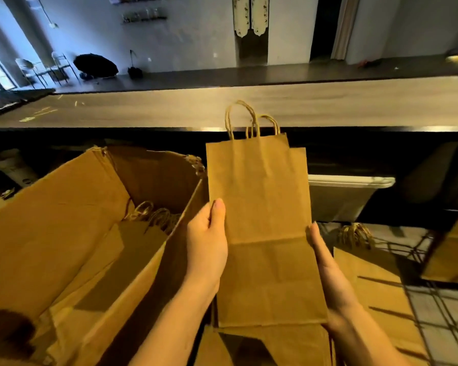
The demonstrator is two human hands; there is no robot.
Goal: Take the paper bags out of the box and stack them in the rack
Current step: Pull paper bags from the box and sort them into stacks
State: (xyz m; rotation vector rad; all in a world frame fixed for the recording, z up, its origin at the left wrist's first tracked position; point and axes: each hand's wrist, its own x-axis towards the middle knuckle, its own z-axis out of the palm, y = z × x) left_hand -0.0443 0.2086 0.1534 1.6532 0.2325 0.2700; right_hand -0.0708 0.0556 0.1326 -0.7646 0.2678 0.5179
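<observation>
Here, left hand [206, 241] and right hand [325, 262] clasp opposite edges of flat brown paper bags [262, 207]; open cardboard box [64, 207] beside left hand.

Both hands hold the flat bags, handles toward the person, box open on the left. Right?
No: the handles point away from the person, per the head view. The left hand and right hand do hold the flat bags; box is open on the left.
</observation>
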